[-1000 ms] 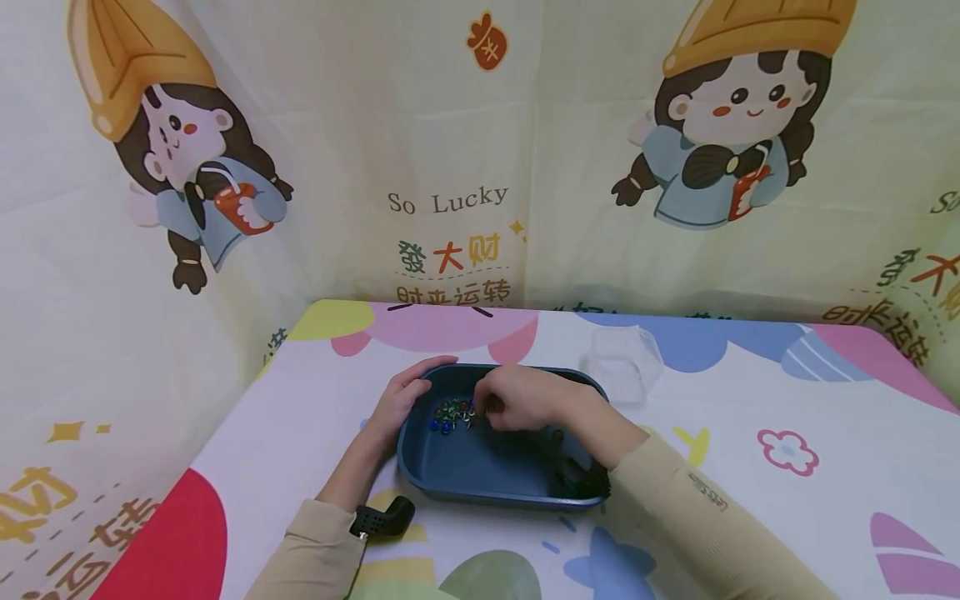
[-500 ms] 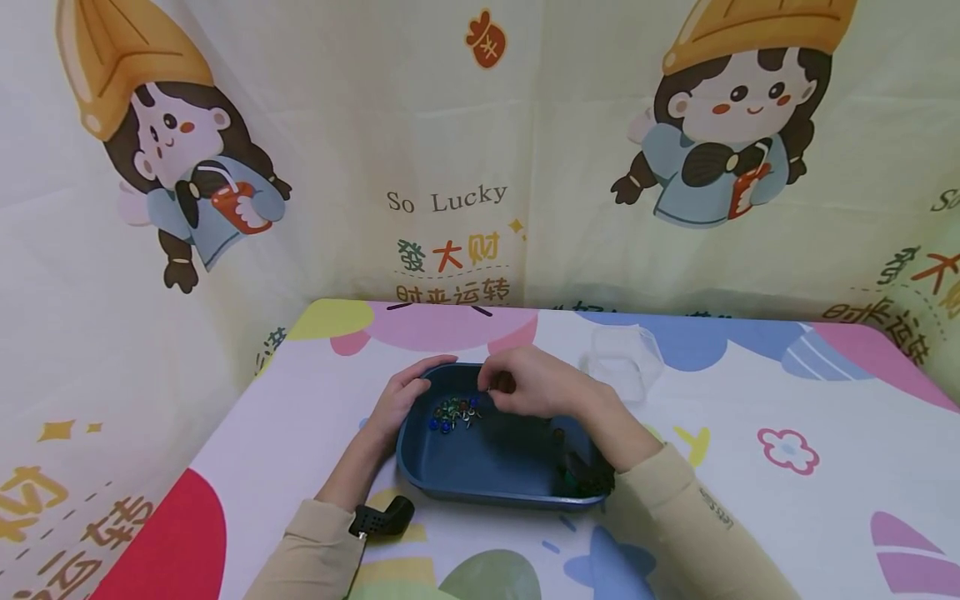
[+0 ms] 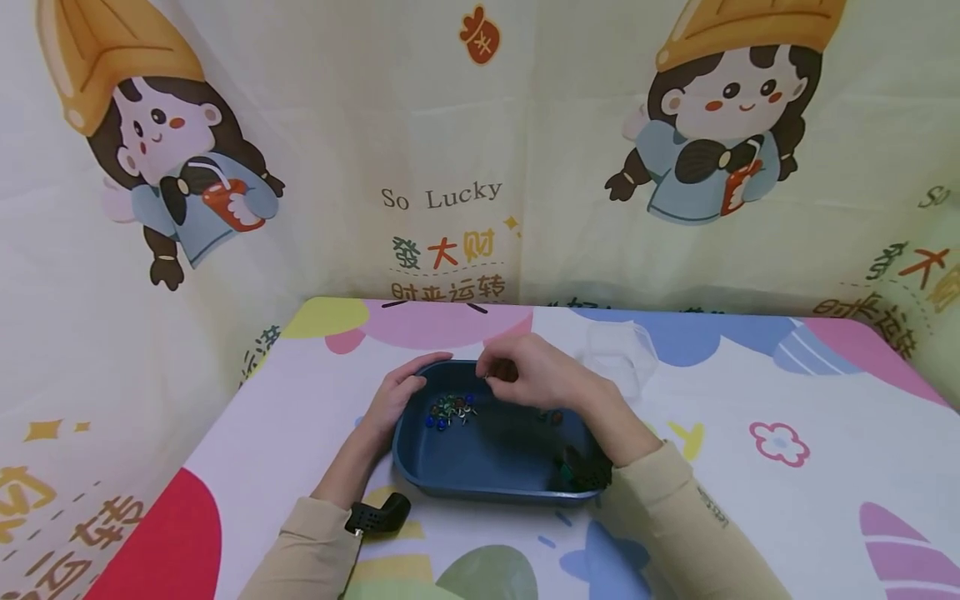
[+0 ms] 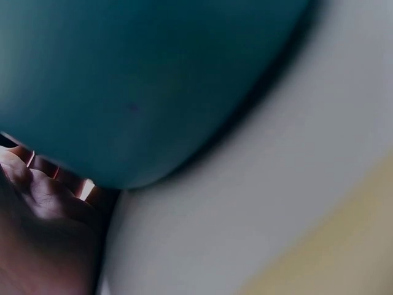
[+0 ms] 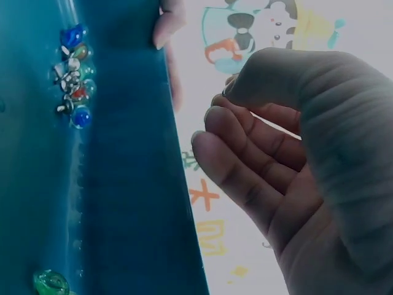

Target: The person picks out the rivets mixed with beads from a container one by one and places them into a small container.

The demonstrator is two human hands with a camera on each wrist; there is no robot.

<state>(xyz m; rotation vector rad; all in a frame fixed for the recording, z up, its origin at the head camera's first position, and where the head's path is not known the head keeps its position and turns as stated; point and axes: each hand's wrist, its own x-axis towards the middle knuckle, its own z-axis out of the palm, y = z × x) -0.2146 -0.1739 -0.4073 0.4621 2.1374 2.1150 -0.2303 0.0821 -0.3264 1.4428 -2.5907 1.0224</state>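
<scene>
A dark blue tray (image 3: 487, 487) with rounded corners stands on the patterned tabletop. My left hand (image 3: 393, 400) grips its left end, thumb over the rim and fingers along the outer wall. Inside, towards the left, lies a small pile of glass marbles (image 5: 81, 117), blue, green and reddish, mixed with silvery metal pieces like thumbtacks (image 5: 69, 80). Above the tray's far rim my right hand (image 3: 536, 371) pinches a tiny shiny piece between thumb and forefinger; its kind is mostly hidden by the fingertips. A green marble (image 5: 50, 283) sits apart from the pile.
Behind the tray, to the right, stands a clear plastic container (image 3: 621, 358). A brownish marble (image 3: 557, 417) lies in the tray's right part. Dark shapes (image 3: 588, 471) overlap its near right corner below my right wrist. A printed curtain (image 3: 450, 125) hangs behind the table.
My right hand has risen from beside the pile to above the tray's far rim, fingers pinched. The left hand keeps its grip on the tray. The head view has shifted slightly.
</scene>
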